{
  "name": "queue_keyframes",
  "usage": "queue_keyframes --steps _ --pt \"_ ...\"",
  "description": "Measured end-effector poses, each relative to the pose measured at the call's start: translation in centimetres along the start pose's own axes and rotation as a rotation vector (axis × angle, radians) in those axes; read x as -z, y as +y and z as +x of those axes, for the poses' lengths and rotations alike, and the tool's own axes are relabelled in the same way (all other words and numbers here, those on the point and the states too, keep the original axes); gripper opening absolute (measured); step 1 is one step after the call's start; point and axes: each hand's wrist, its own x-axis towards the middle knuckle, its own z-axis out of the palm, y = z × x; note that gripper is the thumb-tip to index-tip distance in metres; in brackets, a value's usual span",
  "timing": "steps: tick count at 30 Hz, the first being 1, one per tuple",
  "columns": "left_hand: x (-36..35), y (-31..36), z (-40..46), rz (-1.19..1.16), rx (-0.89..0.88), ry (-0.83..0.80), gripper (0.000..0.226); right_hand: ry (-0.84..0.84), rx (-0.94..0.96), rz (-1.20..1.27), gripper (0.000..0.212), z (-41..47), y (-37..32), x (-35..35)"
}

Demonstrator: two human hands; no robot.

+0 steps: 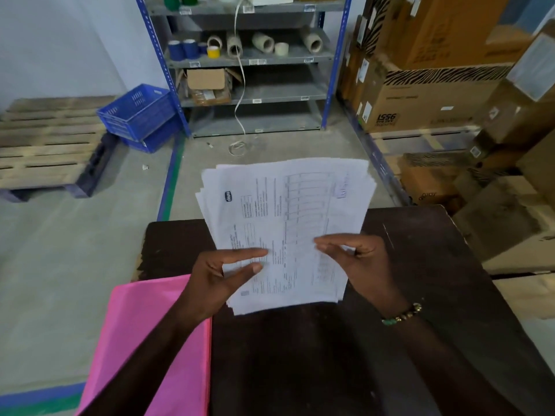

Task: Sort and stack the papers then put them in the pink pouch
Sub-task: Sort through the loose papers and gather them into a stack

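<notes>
A loose stack of white printed papers [288, 211] is held up above the dark table [420, 265], its edges uneven and fanned. My left hand [216, 280] grips the stack's lower left side, thumb and forefinger lying across the top sheet. My right hand [357, 259] holds the lower right side, thumb on the front and fingers behind. The pink pouch [144, 340] lies flat on the table's left part, under my left forearm, hanging over the table's left edge.
Beyond the table stands a grey metal shelf [249, 58] with tape rolls and a small carton. Blue crates [138, 115] and a wooden pallet [51, 145] lie on the floor at left. Stacked cardboard boxes [435, 91] crowd the right side.
</notes>
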Motion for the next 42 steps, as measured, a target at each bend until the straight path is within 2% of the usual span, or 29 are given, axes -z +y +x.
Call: queue_keyframes --steps 3,7,10,15,17,21,26,28,29,31,33,37,40,42 --pt "-0.5 -3.2 0.7 0.124 -0.027 0.004 0.030 0.022 -0.019 -0.001 0.016 -0.6 3.5 -0.1" --pt "-1.8 -7.7 0.5 0.134 -0.030 0.064 0.026 0.078 -0.092 -0.019 0.016 -3.2 8.5 -1.4" --pt "-1.6 -7.8 0.6 0.134 -0.100 0.098 0.026 0.085 -0.029 -0.028 0.015 -3.3 8.7 -1.5" --pt "-0.8 -5.8 0.1 0.160 -0.251 0.050 0.030 0.069 0.098 0.029 0.016 -3.5 6.6 -1.2" --pt "-0.2 -6.0 0.0 0.215 -0.249 -0.016 0.033 0.043 0.129 -0.055 0.020 -3.5 6.7 -0.7" --pt "-0.1 -7.3 -1.2 0.369 -0.157 -0.114 0.040 -0.132 0.066 -0.273 0.026 -5.0 7.8 -0.5" --pt "-2.4 -3.7 -1.5 0.200 -0.230 0.031 0.036 0.086 0.164 -0.227 0.024 -5.8 4.4 -1.1" --pt "-3.3 -4.3 -1.4 0.269 -0.265 0.090 0.036 0.055 0.287 -0.383 0.026 -6.4 4.1 -2.1" --pt "-3.4 -5.0 -1.4 0.318 -0.255 0.090 0.037 -0.016 0.322 -0.467 0.029 -6.7 4.9 -2.4" --pt "-3.2 -6.9 -1.5 0.387 -0.162 0.050 0.042 -0.153 0.211 -0.541 0.034 -7.4 6.5 -2.4" --pt "-3.1 -7.9 -1.8 0.422 -0.109 0.019 0.044 -0.190 0.141 -0.579 0.036 -7.6 7.0 -2.1" --pt "-3.0 -6.2 -0.7 0.360 -0.133 0.050 0.043 -0.074 0.211 -0.569 0.041 -6.1 5.3 -1.5" --pt "-2.1 -6.8 -0.8 0.342 -0.058 -0.073 0.053 -0.036 0.174 -0.478 0.038 -5.8 6.6 -0.8" --pt "-2.0 -8.1 -1.1 0.379 -0.013 -0.129 0.057 -0.058 0.116 -0.463 0.044 -6.2 8.1 -0.8"
